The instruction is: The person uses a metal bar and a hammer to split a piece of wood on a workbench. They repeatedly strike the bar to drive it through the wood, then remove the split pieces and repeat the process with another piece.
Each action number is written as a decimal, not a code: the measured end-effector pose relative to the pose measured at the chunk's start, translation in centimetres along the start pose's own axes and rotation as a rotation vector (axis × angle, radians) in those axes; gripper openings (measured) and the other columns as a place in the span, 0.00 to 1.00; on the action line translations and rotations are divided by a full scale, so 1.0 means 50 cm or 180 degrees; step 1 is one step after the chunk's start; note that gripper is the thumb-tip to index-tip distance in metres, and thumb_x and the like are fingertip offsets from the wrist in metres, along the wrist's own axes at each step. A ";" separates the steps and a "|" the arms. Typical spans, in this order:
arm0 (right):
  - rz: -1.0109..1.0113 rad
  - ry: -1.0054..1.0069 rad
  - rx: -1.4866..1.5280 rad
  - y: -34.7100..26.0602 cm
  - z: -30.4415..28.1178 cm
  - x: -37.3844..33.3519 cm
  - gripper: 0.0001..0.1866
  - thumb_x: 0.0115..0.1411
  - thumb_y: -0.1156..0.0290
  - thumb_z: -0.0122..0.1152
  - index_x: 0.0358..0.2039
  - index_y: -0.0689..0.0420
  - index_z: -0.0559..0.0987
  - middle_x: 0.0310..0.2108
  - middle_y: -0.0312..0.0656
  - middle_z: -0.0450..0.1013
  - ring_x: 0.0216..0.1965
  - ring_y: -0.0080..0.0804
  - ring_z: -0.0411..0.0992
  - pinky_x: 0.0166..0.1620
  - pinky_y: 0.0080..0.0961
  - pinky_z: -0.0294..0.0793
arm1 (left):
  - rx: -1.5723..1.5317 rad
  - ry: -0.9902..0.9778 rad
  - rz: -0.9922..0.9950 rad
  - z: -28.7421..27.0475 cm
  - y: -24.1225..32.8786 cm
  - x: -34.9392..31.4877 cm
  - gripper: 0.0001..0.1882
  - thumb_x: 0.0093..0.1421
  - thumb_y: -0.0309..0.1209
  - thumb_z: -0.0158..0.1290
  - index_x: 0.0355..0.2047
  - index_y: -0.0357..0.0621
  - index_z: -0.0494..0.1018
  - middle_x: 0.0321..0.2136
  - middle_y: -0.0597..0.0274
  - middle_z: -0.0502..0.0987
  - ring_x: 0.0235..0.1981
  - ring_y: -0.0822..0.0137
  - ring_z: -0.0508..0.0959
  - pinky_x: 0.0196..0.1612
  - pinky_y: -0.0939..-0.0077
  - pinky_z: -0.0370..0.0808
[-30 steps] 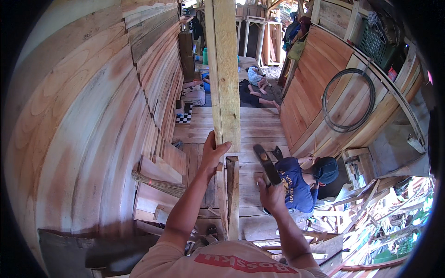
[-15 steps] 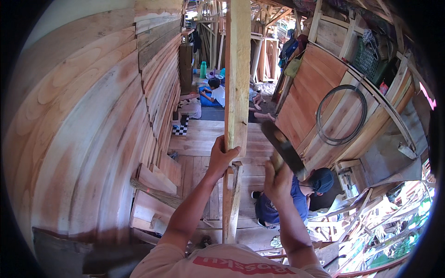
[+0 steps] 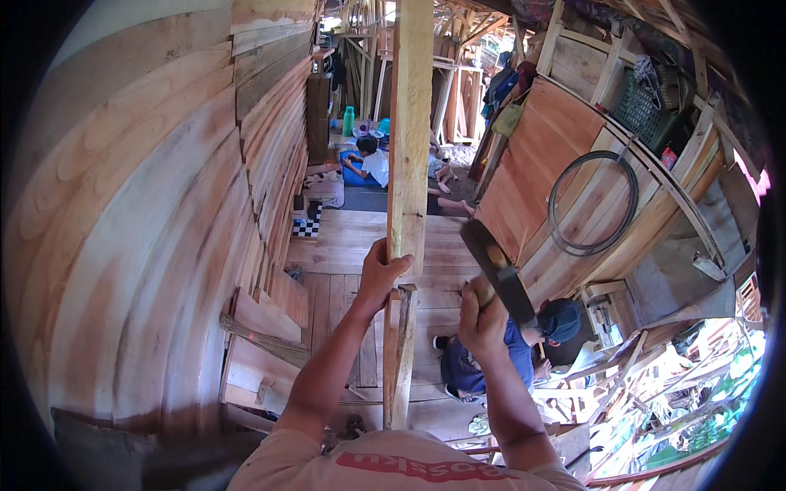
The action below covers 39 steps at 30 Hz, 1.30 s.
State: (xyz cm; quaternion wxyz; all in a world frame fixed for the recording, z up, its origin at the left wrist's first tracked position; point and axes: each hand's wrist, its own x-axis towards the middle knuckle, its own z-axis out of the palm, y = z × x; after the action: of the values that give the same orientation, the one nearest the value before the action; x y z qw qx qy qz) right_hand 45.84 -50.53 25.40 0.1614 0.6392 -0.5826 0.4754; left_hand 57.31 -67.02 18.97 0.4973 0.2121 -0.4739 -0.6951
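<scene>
A tall pale wooden post (image 3: 410, 155) rises in front of me. My left hand (image 3: 381, 278) is closed round its left edge, with the thumb across the front face. Just below that hand, the post has a joint with a notched lower piece (image 3: 399, 348). What looks like a nail (image 3: 418, 214) sticks out of the post above the hand. To the right of the post, my right hand (image 3: 481, 319) grips the handle of a hammer (image 3: 499, 272). Its long dark head is raised, apart from the post. My right fingers partly hide the handle.
A person in a blue shirt and cap (image 3: 483, 360) crouches just beyond my right forearm. Farther off, a person in white (image 3: 372, 162) lies on the floor. Plank walls (image 3: 147, 245) flank me, and a coil of wire (image 3: 557, 204) hangs on the right one.
The whole view has shifted slightly, so the post sits a little farther left. The hammer stays raised in my right hand, and my left hand keeps its hold on the post.
</scene>
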 end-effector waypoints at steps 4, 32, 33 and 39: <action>0.0788 -0.0629 -0.0385 0.019 0.031 0.033 0.13 0.59 0.73 0.56 0.43 0.66 0.70 0.32 0.65 0.71 0.32 0.58 0.72 0.30 0.49 0.69 | -0.0006 -0.0118 0.0081 0.024 0.007 0.008 0.30 0.50 0.27 0.60 0.51 0.30 0.63 0.42 0.51 0.73 0.42 0.66 0.75 0.46 0.72 0.71; 0.0457 -0.0013 0.0286 -0.025 0.041 0.020 0.12 0.59 0.64 0.55 0.34 0.61 0.71 0.29 0.56 0.71 0.27 0.57 0.73 0.27 0.47 0.70 | 0.0266 0.0146 0.0008 -0.038 -0.032 -0.002 0.29 0.49 0.24 0.60 0.50 0.31 0.61 0.43 0.53 0.72 0.44 0.65 0.73 0.49 0.70 0.70; 0.0261 -0.0105 0.0066 -0.022 0.040 0.000 0.12 0.58 0.65 0.55 0.34 0.61 0.71 0.28 0.56 0.71 0.26 0.57 0.73 0.28 0.48 0.70 | 0.0168 0.0104 -0.0110 -0.044 -0.040 -0.007 0.29 0.49 0.24 0.60 0.50 0.31 0.62 0.43 0.53 0.72 0.44 0.65 0.73 0.50 0.70 0.70; 0.1764 -0.1122 -0.0243 0.027 0.072 0.042 0.11 0.58 0.70 0.55 0.38 0.64 0.70 0.30 0.55 0.73 0.35 0.57 0.73 0.36 0.50 0.69 | 0.0199 -0.0079 -0.0158 -0.023 -0.022 -0.009 0.28 0.49 0.24 0.60 0.50 0.33 0.62 0.43 0.53 0.72 0.45 0.65 0.73 0.49 0.71 0.70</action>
State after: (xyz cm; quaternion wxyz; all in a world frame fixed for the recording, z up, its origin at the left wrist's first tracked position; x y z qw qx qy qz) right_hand 45.88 -54.84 24.84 -0.0535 0.5223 -0.7707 0.3610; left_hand 57.84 -67.07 17.40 0.4671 0.2305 -0.4961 -0.6946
